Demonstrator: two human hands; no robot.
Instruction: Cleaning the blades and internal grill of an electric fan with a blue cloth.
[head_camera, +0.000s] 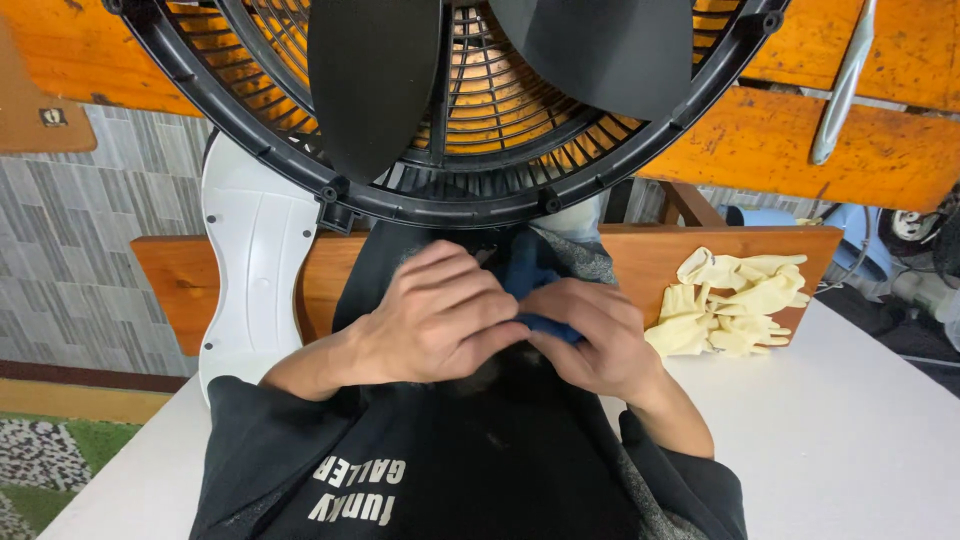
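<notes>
On white table (860, 440): pale rubber gloves (735, 300), wooden board (650, 255) behind.

One round black plastic fan grille (300, 150), two dark fan blades (375, 80), one heap of pale yellow rubber gloves (730, 300), one dark blue cloth (530, 275).

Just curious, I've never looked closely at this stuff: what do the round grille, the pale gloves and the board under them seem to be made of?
The fan grille looks like moulded black plastic, matte, with thin ribs of even width. The gloves seem thin rubber or latex: cream, limp and crumpled. The board under them looks like wood with an orange-brown varnish and faint grain.
</notes>
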